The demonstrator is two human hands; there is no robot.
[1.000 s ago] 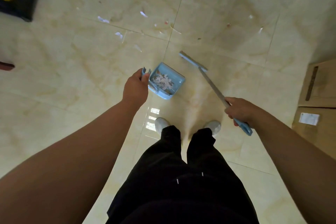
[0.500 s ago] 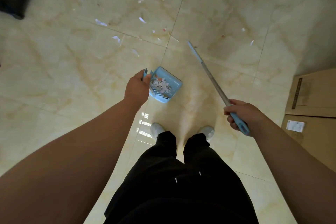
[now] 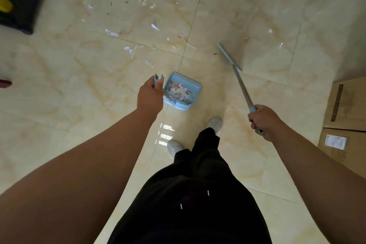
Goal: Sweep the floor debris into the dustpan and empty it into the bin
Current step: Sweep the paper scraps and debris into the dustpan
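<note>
Near our feet, left fingers (image 3: 157, 88) clamp the dustpan (image 3: 193, 87) handle, pan level so scraps (image 3: 179, 91) stay in; right fingers (image 3: 255, 120) clamp the broom (image 3: 240, 83), angled toward far debris (image 3: 155, 26).

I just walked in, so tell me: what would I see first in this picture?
A light-blue dustpan full of paper scraps is mid-picture, gripped by the left hand. To its right, the right hand grips a long broom. Loose scraps lie scattered on the tiles ahead.
</note>
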